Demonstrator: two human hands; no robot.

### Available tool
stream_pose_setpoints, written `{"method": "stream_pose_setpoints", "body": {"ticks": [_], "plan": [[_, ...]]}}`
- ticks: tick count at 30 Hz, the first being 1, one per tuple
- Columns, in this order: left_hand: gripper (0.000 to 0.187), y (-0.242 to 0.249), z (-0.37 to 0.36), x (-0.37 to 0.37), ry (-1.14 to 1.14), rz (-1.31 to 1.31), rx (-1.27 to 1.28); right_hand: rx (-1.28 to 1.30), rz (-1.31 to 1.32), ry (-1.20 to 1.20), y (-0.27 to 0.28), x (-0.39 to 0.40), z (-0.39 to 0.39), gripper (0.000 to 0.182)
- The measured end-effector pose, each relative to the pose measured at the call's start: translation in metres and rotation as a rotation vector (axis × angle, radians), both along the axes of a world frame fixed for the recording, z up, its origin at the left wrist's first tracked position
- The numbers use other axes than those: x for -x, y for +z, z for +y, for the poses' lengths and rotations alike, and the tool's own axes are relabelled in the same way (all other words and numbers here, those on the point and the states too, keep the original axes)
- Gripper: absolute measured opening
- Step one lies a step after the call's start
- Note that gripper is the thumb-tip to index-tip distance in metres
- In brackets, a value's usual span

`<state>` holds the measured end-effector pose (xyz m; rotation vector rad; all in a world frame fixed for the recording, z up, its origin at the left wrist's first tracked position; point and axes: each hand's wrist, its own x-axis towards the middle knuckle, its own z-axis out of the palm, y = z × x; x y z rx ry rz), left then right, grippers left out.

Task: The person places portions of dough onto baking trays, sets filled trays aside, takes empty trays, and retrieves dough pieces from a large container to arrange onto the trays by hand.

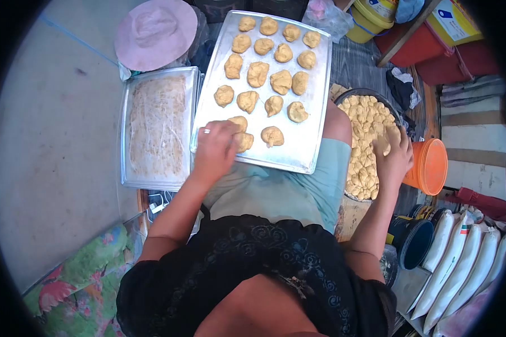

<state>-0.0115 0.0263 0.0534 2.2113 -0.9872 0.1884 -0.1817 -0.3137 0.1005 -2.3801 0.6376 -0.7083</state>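
A metal baking tray (208,106) rests across my lap, with rows of tan dough balls (257,74) spread over it. At its near left corner my left hand (215,147) curls its fingers against a dough ball (244,141); another one touches it just above. Over to the right stands a round dark pan (351,196) heaped with small lumps of dough (364,121). My right hand (394,156) is over the right side of this pan, its fingers closed around a lump of dough (385,144). The palm side of both hands is hidden.
Left of my tray lies a stack of trays (125,163) under a plastic-covered sheet. A pink hat (156,28) sits behind it. An orange bucket (433,166) stands close beside my right hand. White filled bags (450,264) and a dark bucket (415,247) are at lower right.
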Motion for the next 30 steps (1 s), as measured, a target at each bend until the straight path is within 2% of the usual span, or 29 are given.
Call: {"method": "stream_pose_setpoints", "body": {"ticks": [2, 4, 5, 6, 8, 11, 14, 16, 18, 20, 21, 23, 24, 26, 29, 30], "plan": [[0.030, 0.000, 0.012, -0.011, -0.069, 0.017, -0.051, 0.376, 0.130, 0.024, 0.003, -0.003, -0.005, 0.036], [0.032, 0.007, 0.012, -0.010, -0.131, 0.001, -0.142, -0.063, 0.042, 0.508, -0.021, -0.032, 0.034, 0.038], [0.033, 0.017, 0.009, -0.006, -0.156, -0.025, -0.208, -0.150, 0.186, 0.659, -0.007, -0.046, 0.069, 0.039], [0.033, 0.023, 0.007, -0.002, -0.179, -0.050, -0.273, -0.217, 0.154, 0.678, -0.021, -0.057, 0.094, 0.043], [0.030, 0.012, 0.001, 0.003, -0.134, -0.102, -0.300, -0.045, 0.087, 0.749, -0.049, -0.080, 0.119, 0.040], [0.030, -0.008, -0.009, 0.008, -0.105, -0.132, -0.258, -0.092, 0.253, 0.649, -0.053, -0.081, 0.124, 0.031], [0.028, -0.018, -0.033, 0.017, -0.075, -0.143, -0.212, -0.205, 0.130, 0.365, -0.048, -0.073, 0.119, 0.024], [0.026, -0.030, -0.053, 0.019, -0.069, -0.169, -0.191, -0.214, 0.168, 0.364, -0.049, -0.068, 0.113, 0.023], [0.021, -0.021, -0.060, 0.017, -0.120, -0.053, -0.187, -0.208, 0.285, 0.408, -0.051, -0.070, 0.102, 0.022], [0.018, -0.007, -0.064, 0.017, -0.131, 0.038, -0.197, -0.134, 0.175, 0.326, -0.048, -0.082, 0.086, 0.023], [0.020, -0.004, -0.068, 0.010, -0.125, 0.125, -0.051, -0.098, 0.121, 0.287, -0.048, -0.091, 0.075, 0.024], [0.021, 0.001, -0.084, -0.018, -0.123, -0.004, -0.067, 0.010, -0.050, 0.225, -0.058, -0.121, 0.051, 0.028], [0.022, 0.004, -0.092, -0.034, -0.122, -0.068, -0.077, -0.193, 0.055, 0.158, -0.051, -0.137, 0.048, 0.037], [0.024, 0.011, -0.120, -0.062, -0.093, -0.011, -0.055, -0.083, -0.095, 0.200, -0.071, -0.167, 0.035, 0.040], [0.028, 0.013, -0.152, -0.094, -0.148, -0.018, -0.253, -0.071, 0.081, 0.366, -0.082, -0.182, 0.018, 0.041], [0.029, 0.012, -0.158, -0.099, -0.162, -0.004, -0.318, -0.107, 0.109, 0.325, -0.077, -0.182, 0.018, 0.040]]}}
